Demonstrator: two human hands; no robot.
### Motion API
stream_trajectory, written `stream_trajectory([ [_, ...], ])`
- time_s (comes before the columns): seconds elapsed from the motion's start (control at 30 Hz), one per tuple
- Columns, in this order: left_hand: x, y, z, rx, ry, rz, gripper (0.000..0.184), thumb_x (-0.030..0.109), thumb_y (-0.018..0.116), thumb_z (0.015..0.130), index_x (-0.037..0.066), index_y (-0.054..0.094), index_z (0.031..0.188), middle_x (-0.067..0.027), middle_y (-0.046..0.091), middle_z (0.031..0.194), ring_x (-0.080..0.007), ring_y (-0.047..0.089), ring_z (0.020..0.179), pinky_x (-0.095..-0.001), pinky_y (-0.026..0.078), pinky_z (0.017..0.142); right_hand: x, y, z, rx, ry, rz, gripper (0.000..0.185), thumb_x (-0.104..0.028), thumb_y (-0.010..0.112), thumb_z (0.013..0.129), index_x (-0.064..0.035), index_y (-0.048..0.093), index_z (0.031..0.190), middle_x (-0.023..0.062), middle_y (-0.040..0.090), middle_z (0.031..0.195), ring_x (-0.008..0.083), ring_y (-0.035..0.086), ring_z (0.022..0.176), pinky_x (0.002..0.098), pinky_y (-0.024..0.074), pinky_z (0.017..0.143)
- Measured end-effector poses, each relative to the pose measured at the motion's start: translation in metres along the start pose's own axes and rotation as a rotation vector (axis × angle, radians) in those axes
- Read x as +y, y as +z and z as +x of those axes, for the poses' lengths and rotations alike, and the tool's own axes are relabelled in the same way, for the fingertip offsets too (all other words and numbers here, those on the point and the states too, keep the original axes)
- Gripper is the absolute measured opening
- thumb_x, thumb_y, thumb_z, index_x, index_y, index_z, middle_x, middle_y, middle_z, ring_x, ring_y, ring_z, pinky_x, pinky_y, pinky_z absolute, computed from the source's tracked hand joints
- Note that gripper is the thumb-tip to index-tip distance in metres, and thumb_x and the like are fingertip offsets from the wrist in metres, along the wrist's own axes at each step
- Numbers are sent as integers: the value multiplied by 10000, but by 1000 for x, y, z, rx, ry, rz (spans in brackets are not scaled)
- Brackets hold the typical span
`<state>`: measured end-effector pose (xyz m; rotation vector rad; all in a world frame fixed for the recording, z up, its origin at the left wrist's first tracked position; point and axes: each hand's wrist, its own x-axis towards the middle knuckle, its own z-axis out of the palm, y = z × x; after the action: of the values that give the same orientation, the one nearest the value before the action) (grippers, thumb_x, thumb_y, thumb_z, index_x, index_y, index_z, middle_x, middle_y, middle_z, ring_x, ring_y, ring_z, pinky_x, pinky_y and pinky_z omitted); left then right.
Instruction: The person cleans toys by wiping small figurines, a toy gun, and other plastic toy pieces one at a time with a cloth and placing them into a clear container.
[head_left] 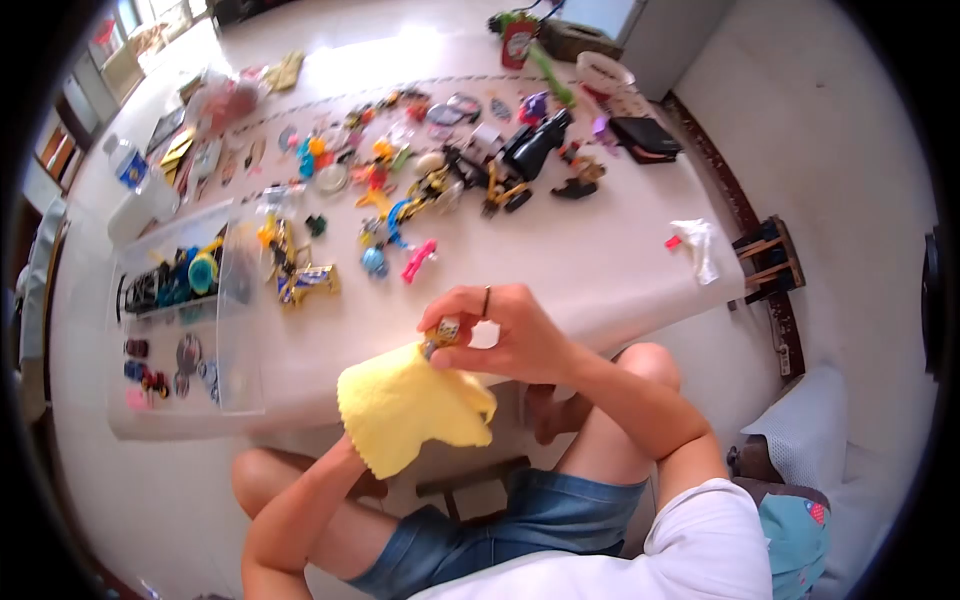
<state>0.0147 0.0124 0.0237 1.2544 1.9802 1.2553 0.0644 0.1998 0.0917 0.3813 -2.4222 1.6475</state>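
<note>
My right hand (505,325) pinches a small gold and grey toy piece (443,335) between thumb and fingertips, above the table's front edge. Over my left hand (352,450) hangs a yellow cloth (405,405), so only the wrist shows and its fingers are hidden. The cloth is gripped from beneath, and its upper end touches the lower part of the toy piece. Beyond the hands on the table lie a pink toy figure (419,261), a light blue round toy (374,262) and a gold and blue toy part (308,283).
A clear divided plastic box (240,370) with toy parts stands at the left. Many small toys are spread over the white table (600,280). A black wallet (645,138) and white tissue (697,250) lie at the right; a water bottle (135,170) stands far left.
</note>
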Motion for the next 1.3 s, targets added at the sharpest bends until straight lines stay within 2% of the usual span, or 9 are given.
stream_trajectory([
  [0.07, -8, 1, -9, 21, -122, -474, 504, 218, 645, 725, 102, 446, 1174, -48, 516, 1093, -200, 509, 979, -302, 415, 830, 2, 3, -4, 35, 93, 127, 219, -81, 672, 731, -16, 586, 922, 30, 599, 804, 68, 538, 670, 189, 441, 604],
  [0.17, -28, -2, -10, -25, 20, -197, 452, 144, 629, 756, 68, 444, 1161, -51, 527, 1070, -158, 508, 967, -291, 417, 826, 8, 6, -7, 110, 178, 239, 226, -102, 671, 744, -15, 584, 933, 35, 592, 829, 66, 540, 677, 181, 438, 607],
  [0.27, -23, 0, -5, 12, -88, -442, 434, 125, 636, 751, 61, 461, 1144, -55, 538, 1052, -148, 518, 941, -276, 430, 798, 9, 3, -7, 109, 173, 174, 225, -124, 677, 744, -22, 593, 928, 35, 589, 842, 65, 538, 681, 190, 440, 627],
  [0.4, 8, -5, 8, 28, -261, -660, 434, 120, 630, 760, 59, 457, 1153, -54, 534, 1064, -142, 528, 932, -275, 439, 800, 16, 11, -8, 81, -194, -228, 304, -225, 686, 726, -123, 622, 1004, 61, 540, 911, 179, 536, 827, 285, 450, 721],
  [0.43, 11, -6, 9, 21, -247, -776, 431, 116, 627, 763, 59, 456, 1155, -53, 535, 1061, -140, 531, 931, -275, 442, 803, 17, 15, -10, 21, -127, -156, 340, -229, 695, 708, -156, 619, 1031, 79, 497, 966, 218, 508, 889, 308, 442, 760],
  [0.6, -6, -6, 0, -57, -277, -1264, 421, 97, 617, 769, 55, 454, 1156, -44, 546, 1042, -130, 537, 939, -274, 450, 818, 14, 13, -8, 38, -220, -223, 338, -228, 705, 691, -102, 627, 995, 63, 549, 879, 194, 523, 832, 302, 439, 720],
  [0.8, -7, -13, 2, -45, -187, -882, 434, 176, 558, 835, 63, 394, 1220, -60, 519, 1084, -148, 538, 957, -302, 468, 812, 11, 14, -8, 97, -16, -129, 320, -182, 743, 640, -51, 638, 912, 39, 580, 767, 133, 521, 695, 258, 430, 656],
  [1.2, -27, -12, -4, -10, -215, -1174, 438, 192, 548, 845, 50, 412, 1237, -60, 510, 1151, -125, 518, 995, -282, 435, 851, 21, 13, -7, 121, 135, 153, 253, -97, 701, 707, -1, 607, 921, 47, 588, 835, 85, 555, 709, 204, 452, 655],
  [1.3, -18, -11, -2, 15, -243, -1195, 366, 159, 568, 829, 45, 462, 1160, -50, 541, 1055, -115, 524, 929, -269, 434, 818, 22, 13, -4, 195, 90, 194, 252, -101, 697, 716, 7, 607, 926, 42, 595, 815, 72, 563, 681, 193, 455, 622],
])
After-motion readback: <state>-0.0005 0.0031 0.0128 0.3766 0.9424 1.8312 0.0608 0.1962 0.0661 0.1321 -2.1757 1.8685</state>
